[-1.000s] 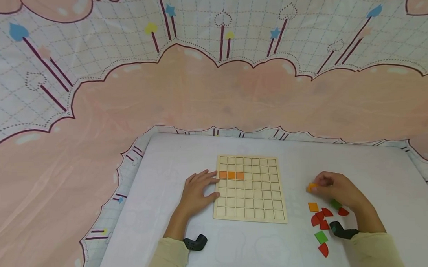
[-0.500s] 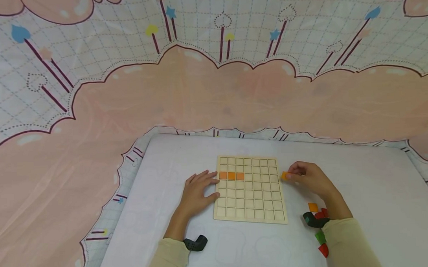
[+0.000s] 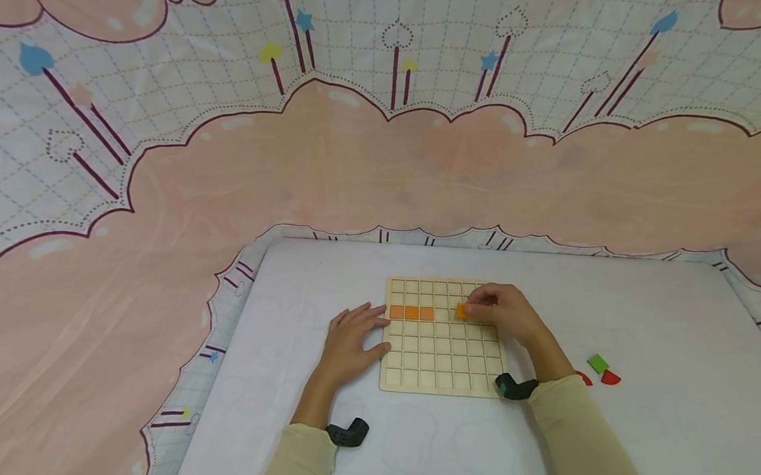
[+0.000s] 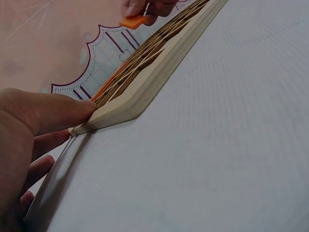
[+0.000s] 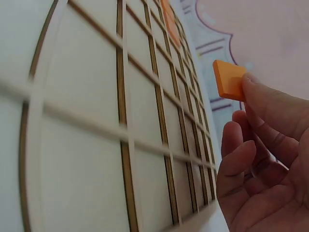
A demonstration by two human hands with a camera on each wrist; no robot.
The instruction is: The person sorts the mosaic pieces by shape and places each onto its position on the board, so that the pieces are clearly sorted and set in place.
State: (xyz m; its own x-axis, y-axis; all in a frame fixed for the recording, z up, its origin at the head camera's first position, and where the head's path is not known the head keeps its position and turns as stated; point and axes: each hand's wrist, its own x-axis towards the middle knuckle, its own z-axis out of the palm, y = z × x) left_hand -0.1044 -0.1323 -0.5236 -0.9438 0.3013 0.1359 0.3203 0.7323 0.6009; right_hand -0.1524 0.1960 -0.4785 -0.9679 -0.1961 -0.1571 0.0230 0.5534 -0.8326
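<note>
A pale wooden grid board (image 3: 426,369) lies on the white table, with three orange square tiles (image 3: 411,312) side by side in its third row from the far edge, starting at the left. My right hand (image 3: 505,313) pinches another orange square tile (image 5: 229,79) between thumb and finger, above the board's right half. In the left wrist view that tile shows raised over the grid. My left hand (image 3: 352,340) rests at the board's left edge, fingers extended, with the thumb touching the rim (image 4: 113,113).
Right of the board lie a green square tile (image 3: 597,363) and a red quarter-round piece (image 3: 610,377). Another red piece (image 3: 585,378) peeks out beside the right sleeve (image 3: 579,426), which covers the other loose pieces. A patterned cloth (image 3: 416,173) hangs behind the table.
My right hand has carried the orange tile leftward from the loose pieces to over the board. The right forearm now covers most of those pieces. My left hand has stayed in place.
</note>
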